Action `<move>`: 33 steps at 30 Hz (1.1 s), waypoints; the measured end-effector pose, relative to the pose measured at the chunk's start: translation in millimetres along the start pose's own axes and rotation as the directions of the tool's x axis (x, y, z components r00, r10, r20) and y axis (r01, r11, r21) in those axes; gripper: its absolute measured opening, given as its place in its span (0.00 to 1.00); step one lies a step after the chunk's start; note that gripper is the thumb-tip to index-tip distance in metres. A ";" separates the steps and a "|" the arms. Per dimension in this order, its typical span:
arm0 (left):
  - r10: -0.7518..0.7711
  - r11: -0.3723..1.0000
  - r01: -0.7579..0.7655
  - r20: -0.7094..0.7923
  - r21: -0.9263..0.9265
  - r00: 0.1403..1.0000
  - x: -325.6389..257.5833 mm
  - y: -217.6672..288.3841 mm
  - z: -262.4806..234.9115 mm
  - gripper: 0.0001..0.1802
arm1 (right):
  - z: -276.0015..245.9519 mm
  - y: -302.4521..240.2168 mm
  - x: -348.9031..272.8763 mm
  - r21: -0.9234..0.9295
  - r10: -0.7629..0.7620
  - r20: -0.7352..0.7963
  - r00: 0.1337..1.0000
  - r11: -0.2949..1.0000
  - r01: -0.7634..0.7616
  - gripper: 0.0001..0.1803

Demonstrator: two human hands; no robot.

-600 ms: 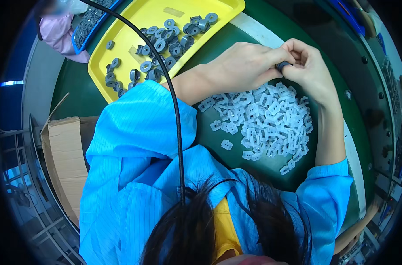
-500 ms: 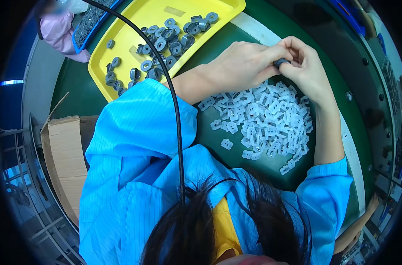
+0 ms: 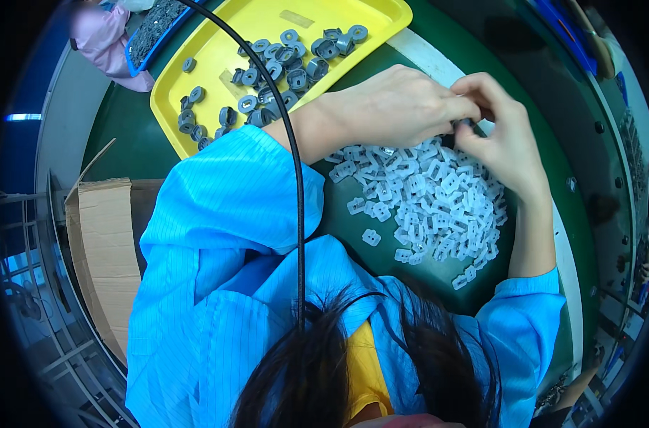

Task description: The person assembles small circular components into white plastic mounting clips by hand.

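Observation:
My two hands meet above the far edge of a pile of small translucent white plastic pieces [image 3: 442, 203]. The thumb and fingers of my right hand [image 3: 506, 135] pinch a small dark grey plastic part [image 3: 463, 124], mostly covered by the fingers. Reaching across from the left, my left hand [image 3: 410, 107] is closed, its fingertips against that part; whatever sits inside its grip is hidden. Beyond my left forearm, several round grey plastic caps [image 3: 274, 69] lie in a yellow tray [image 3: 221, 53].
A black cable [image 3: 297, 192] hangs across the view, over my left sleeve. An opened cardboard box [image 3: 109, 250] stands at the left. Past the tray are a blue bin [image 3: 153, 36] of dark pieces and a person in pink [image 3: 103, 39]. A white strip [image 3: 431, 57] crosses the green table.
My hands have shifted slightly, and the left fingers now cover more of the dark grey part. The whole view has moved a little. An arm at the lower right edge has drawn lower.

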State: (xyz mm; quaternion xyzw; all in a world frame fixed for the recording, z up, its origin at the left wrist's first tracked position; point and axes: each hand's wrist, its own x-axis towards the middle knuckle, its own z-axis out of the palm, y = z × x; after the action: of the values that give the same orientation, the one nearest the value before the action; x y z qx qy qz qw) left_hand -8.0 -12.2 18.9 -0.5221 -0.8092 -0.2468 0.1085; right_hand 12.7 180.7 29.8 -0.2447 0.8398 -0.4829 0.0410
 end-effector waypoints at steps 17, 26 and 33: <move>-0.511 0.857 0.505 0.044 0.104 0.859 -82.8 -82.8 -62.8 0.18 | -57.4 129.1 1.4 -0.452 -0.007 -0.639 0.769 0.813 -0.368 0.19; -0.400 0.889 0.414 -0.107 0.196 0.910 -72.2 -91.7 -44.8 0.13 | 7.5 20.0 0.8 -0.263 -0.058 0.141 0.988 0.960 0.094 0.11; -0.788 0.498 0.608 -0.030 -0.618 0.615 -38.3 -54.8 -56.4 0.13 | -1.8 25.7 0.7 -0.218 0.026 0.043 0.999 0.976 -0.016 0.12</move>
State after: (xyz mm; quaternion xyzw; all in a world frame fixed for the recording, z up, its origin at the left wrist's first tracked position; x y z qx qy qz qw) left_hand -45.3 -89.6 34.9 -0.1052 -0.8150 -0.5689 -0.0324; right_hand 2.0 192.5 9.5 -0.2499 0.8890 -0.3818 0.0381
